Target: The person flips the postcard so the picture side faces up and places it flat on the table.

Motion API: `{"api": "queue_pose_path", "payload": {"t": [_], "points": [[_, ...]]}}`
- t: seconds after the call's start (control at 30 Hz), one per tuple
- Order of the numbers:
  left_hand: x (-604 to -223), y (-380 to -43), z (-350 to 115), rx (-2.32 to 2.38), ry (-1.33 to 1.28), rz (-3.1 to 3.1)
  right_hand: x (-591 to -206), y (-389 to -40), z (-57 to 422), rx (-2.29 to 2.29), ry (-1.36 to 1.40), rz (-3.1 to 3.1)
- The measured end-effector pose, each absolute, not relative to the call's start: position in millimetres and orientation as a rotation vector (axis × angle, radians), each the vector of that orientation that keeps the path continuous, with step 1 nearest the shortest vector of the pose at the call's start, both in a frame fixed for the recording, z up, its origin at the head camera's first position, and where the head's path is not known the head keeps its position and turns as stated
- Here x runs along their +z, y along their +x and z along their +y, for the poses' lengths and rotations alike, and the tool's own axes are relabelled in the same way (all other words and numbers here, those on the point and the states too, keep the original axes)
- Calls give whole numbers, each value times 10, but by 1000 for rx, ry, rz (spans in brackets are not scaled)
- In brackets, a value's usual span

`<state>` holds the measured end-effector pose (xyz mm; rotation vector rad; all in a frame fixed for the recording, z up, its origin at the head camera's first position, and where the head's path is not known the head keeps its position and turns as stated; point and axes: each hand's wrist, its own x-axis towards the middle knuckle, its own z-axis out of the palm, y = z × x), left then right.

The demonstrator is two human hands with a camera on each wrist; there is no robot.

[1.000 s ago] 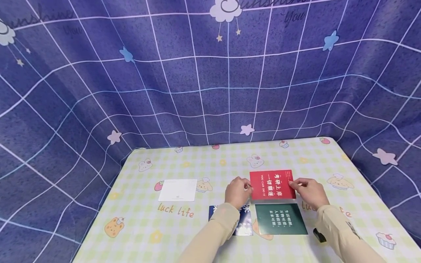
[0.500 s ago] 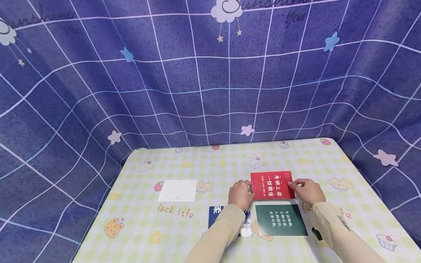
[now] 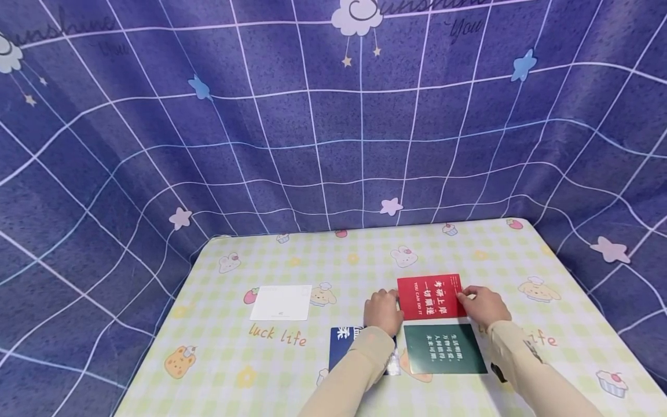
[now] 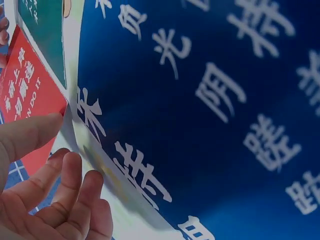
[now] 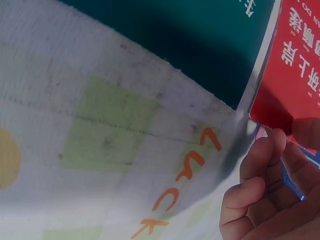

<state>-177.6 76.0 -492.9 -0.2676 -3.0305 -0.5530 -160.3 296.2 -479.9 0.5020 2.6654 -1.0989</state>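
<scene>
A red postcard (image 3: 429, 296) with white lettering lies between my two hands, just beyond a dark green postcard (image 3: 445, 348) on the table. Its left edge is pinched by my left hand (image 3: 383, 313); in the left wrist view the thumb (image 4: 35, 132) rests on the red corner. On the opposite edge, my right hand (image 3: 486, 306) pinches it between thumb and fingers, with the thumb on the red face in the right wrist view. The red postcard's near edge sits close along the green one's far edge. My left forearm partly covers a blue postcard (image 3: 341, 347) with white characters.
A white postcard (image 3: 281, 302), blank side up with a small printed stamp box, lies farther left. The table wears a pale green checked cloth (image 3: 208, 347) with cartoon prints. Behind and beside it hangs a blue gridded curtain (image 3: 333, 156).
Both hands have drawn the red postcard slightly nearer, closing the gap to the green one. The left hand moved a little right and toward me. The other postcards stayed put.
</scene>
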Motion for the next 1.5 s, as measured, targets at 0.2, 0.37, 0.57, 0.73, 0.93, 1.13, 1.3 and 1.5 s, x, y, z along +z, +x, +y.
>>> {"api": "queue_pose_path", "payload": {"t": [0.2,0.37,0.57,0.73,0.93,1.13,1.3,1.5], "points": [[-4970,-1803,762,-482,-254,-3030,-4840,-1597,2955,-1012,463,2687],[-4995,-1806,747,-387,-280,-3002,-4834,-1584,2906,-934,429,2756],[-4986,-1788,723,-267,-305,-2974,-4859,-1591,2822,-831,422,2859],[-4983,-1781,736,-187,-312,-2980,-4909,-1576,2791,-828,425,2904],[-4998,-1762,761,-113,-327,-2974,-4913,-1559,2757,-777,418,2947],[-4971,-1752,783,-77,-318,-2993,-4862,-1562,2701,-671,416,2963],[-4948,-1743,789,-57,-325,-3013,-4863,-1582,2689,-631,428,2962],[-4968,-1739,771,-57,-332,-3016,-4898,-1591,2721,-664,432,2940]]}}
